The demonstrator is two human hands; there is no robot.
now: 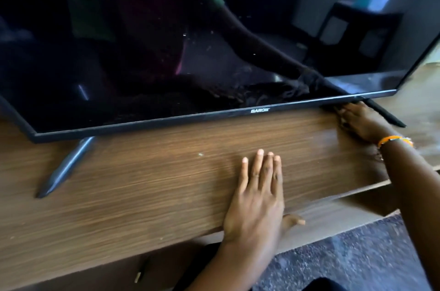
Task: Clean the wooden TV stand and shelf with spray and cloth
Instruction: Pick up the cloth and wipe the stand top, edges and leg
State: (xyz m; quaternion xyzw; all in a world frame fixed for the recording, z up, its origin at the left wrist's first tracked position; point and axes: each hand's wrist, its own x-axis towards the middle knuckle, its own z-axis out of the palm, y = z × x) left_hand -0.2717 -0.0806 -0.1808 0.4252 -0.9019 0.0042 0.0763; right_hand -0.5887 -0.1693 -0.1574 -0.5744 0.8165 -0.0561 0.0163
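The wooden TV stand (147,183) fills the lower half of the view, with a small pale speck on its top. My left hand (257,198) lies flat on the top near the front edge, fingers straight and the thumb hanging over the edge. My right hand (357,121), with an orange wristband, reaches under the TV's lower right corner beside the right TV foot (385,114). Its fingertips are hidden in a dark shape there, and I cannot tell whether that shape is a cloth. No spray bottle is in view.
A large black TV (190,52) stands on the stand, its left foot (64,167) angled toward the front edge. A lower wooden shelf (352,205) shows under the top at the right. Below it is dark speckled floor (357,257). A small cable plug (139,275) lies under the stand.
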